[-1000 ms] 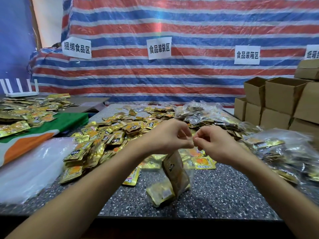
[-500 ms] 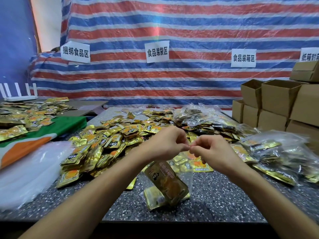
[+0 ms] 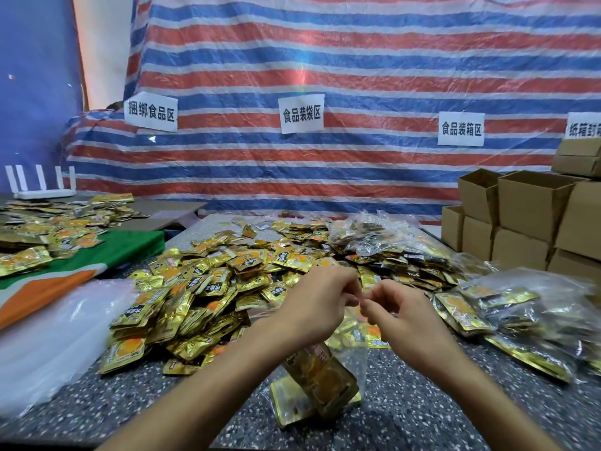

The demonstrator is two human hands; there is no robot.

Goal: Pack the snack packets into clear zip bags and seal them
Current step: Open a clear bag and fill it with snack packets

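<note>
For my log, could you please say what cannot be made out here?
Head view: seal line of the clear zip bag, hidden by the pinching left hand and right hand.
Head view: count of the bagged packets, which overlap one another.
Head view: the rightmost sign, cut off by the frame edge.
Head view: print on the loose packets, too small.

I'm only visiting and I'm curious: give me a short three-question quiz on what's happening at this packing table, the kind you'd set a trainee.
1. True or false: the left hand and the right hand both pinch the top of the clear zip bag.
2. The cardboard boxes stand: A) at the person's right; B) at the person's left; C) on the green cloth.
3. Fill in: the held bag contains gold ____.
Key: 1 true; 2 A; 3 snack packets.
</note>
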